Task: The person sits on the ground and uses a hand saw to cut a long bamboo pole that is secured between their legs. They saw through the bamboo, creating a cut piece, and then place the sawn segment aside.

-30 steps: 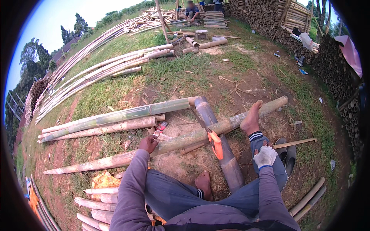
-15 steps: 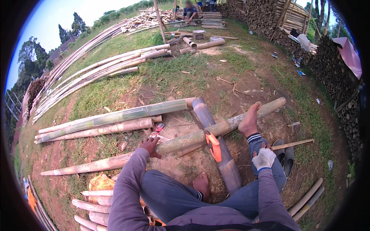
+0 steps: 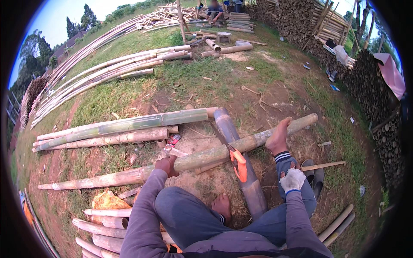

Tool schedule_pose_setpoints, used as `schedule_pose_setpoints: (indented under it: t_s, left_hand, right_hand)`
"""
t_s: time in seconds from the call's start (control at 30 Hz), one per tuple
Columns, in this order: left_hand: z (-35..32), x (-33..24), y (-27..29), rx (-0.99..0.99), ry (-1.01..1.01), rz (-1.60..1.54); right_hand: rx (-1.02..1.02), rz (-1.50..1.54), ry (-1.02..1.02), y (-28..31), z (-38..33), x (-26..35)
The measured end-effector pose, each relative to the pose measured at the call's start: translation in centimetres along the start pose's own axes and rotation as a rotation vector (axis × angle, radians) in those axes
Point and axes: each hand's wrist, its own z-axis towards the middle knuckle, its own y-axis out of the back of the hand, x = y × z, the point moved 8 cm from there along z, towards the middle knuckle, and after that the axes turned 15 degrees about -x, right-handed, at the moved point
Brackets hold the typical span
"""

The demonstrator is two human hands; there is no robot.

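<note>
A long pale bamboo pole (image 3: 201, 157) lies slantwise in front of me across a thicker dark bamboo log (image 3: 254, 189). My left hand (image 3: 167, 165), bare, is closed on the pole's near side, left of the log. An orange-handled saw (image 3: 239, 165) leans against the pole where the two cross, its blade partly behind it. My bare right foot (image 3: 278, 136) presses on the pole's right part. My right hand (image 3: 292, 179), in a white glove with bare fingertips, is closed by my right shin. From it a thin wooden stick (image 3: 325, 166) points right; its grip is partly hidden.
Cut bamboo poles (image 3: 129, 125) lie beyond my left hand, and shorter pieces (image 3: 103, 234) beside an orange sack (image 3: 106, 201) at lower left. Dark slippers (image 3: 317, 180) sit by my right leg. Stacked bamboo (image 3: 297, 21) lines the far right; a person (image 3: 214, 12) sits far off.
My left hand's spread fingers have closed round the pole. The view has shifted slightly; my right hand, the stick and the saw keep nearly the same places.
</note>
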Motion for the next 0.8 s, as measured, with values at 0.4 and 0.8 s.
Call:
schedule_pose_setpoints:
  t_s: [0.4, 0.8]
  left_hand:
    - [-0.4, -0.6, 1.3, 0.052, 0.016, 0.001]
    - [-0.1, -0.4, 0.9, -0.014, 0.006, -0.022]
  right_hand:
    - [-0.002, 0.020, -0.001, -1.2, 0.9, -0.1]
    - [0.037, -0.093, -0.036, -0.5, 1.4, 0.3]
